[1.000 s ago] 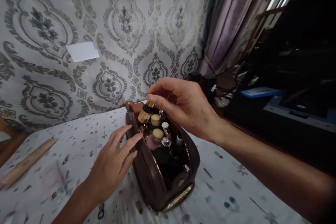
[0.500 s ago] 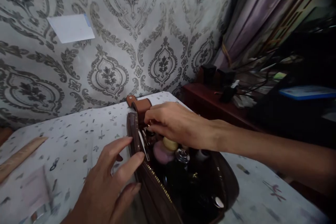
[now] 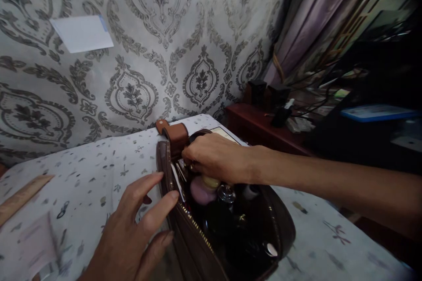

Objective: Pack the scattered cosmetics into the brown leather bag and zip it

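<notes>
The brown cosmetic bag (image 3: 186,239) is standing unzipped on the printed white cloth (image 3: 95,151). The right hand (image 3: 217,158) is dipping into its far end beside the tan strap (image 3: 177,136); its fingertips are hiding inside, so I can't tell whether they're gripping anything. The left hand (image 3: 132,224) is holding nothing, its fingers loosely spreading beside the bag's left rim.

By my judgement, the bag is carrying a fair weight, its sides soft enough to sag; I'd be steadying it by the rim, beside the gold zip teeth (image 3: 199,227). Inside, the pink rounded item (image 3: 202,191) is looking smooth, and the clear faceted stopper (image 3: 227,194) slippery, perhaps breakable.

No brand is showing legibly; the brown flat strip (image 3: 23,197) is bearing faint marks I can't read.
</notes>
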Demonstrator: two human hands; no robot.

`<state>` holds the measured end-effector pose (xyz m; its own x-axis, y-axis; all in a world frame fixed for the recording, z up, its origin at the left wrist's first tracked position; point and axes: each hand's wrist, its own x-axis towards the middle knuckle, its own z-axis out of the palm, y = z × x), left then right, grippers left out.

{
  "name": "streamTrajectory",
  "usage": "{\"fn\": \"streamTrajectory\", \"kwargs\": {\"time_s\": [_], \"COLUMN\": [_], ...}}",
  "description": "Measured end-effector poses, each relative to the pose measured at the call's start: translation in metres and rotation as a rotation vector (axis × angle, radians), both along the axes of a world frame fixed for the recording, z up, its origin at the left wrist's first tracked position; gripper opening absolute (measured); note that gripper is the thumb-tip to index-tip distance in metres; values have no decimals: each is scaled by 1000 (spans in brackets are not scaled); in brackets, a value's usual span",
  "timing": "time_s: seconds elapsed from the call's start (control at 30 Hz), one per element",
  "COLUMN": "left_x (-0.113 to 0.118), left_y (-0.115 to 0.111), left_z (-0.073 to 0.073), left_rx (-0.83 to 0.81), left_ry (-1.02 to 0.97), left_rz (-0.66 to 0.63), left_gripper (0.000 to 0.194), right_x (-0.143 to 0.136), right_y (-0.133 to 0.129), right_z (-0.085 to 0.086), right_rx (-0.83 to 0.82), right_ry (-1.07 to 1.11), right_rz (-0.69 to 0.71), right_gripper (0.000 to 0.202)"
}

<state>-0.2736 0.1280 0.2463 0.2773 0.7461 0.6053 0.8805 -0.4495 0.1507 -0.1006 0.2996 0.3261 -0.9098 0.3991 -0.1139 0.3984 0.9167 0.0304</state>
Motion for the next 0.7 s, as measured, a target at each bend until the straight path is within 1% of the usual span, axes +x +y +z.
{"fn": "streamTrajectory", "kwargs": {"time_s": [0.1,0.2,0.27,0.37,0.5,0.7], "left_x": [2,2,1,0,0,-1], "left_y": [0,0,0,0,-1,-1], "left_z": [-3,-5,-6,-6,-6,-6], "left_rx": [10,13,16,13,3,-2], "left_ry": [-15,-41,-30,-24,-33,-29], "left_rz": [4,21,6,-4,13,14], "left_gripper": [49,48,48,48,49,51], "right_x": [-2,-6,-9,-13,-17,-18], "right_y": [1,-1,-3,-6,-9,-12], "right_z": [0,5,8,11,14,20], "right_rx": [10,4,0,0,4,0], "right_ry": [-27,-81,-81,-98,-154,-200], "right_rz": [44,32,35,48,32,32], "right_gripper": [13,13,15,17,20,19]}}
